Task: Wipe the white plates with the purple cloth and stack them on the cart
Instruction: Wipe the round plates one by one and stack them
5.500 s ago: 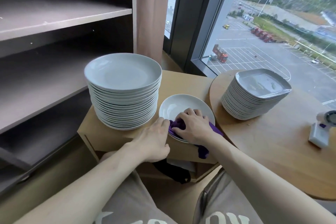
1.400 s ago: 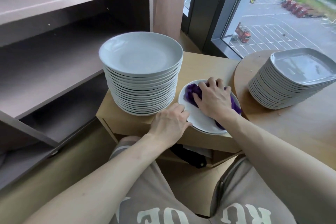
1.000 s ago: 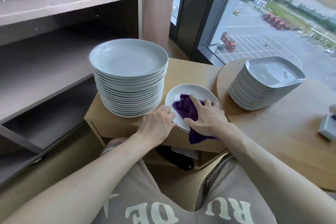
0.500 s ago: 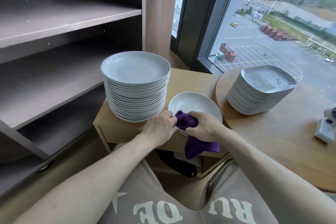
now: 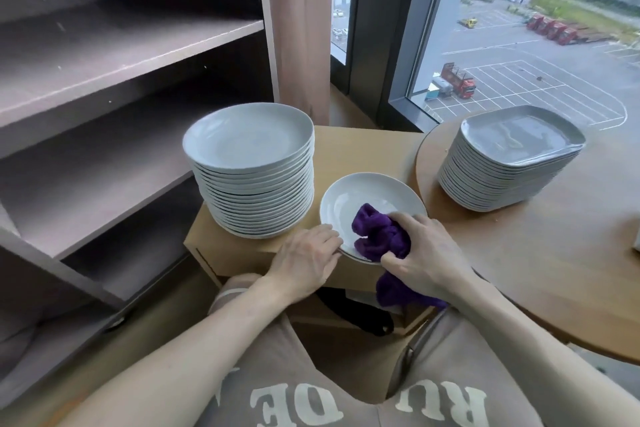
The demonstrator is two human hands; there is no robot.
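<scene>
R. grip [image 5: 426, 260] is closed round the bunched purple cloth [image 5: 381, 236], pressing it on the near-right part of the single plate [image 5: 363, 198]. The cloth's tail hangs over the cart [image 5: 356, 149] edge, partly hidden behind the wrist. L. grip [image 5: 304, 260] has its fingertips on the plate's near-left rim. Its thumb is hidden underneath, so can't tell if it pinches or just presses.

The plate's near rim sits right at the cart's front edge, w/ the tall round stack [image 5: 256, 204] just beside it on the left. There's bare cart top behind it, towards the window [image 5: 519, 45]. The squarish stack [image 5: 512, 163] is on the round counter [image 5: 536, 270], well apart from the plate. A black item [image 5: 360, 319] under the cart is mostly hidden and can't be identified.

Vs 0.5 s ago: the cloth is further in over the plate, no longer bunched at the near rim. L. grip is at the same spot.
</scene>
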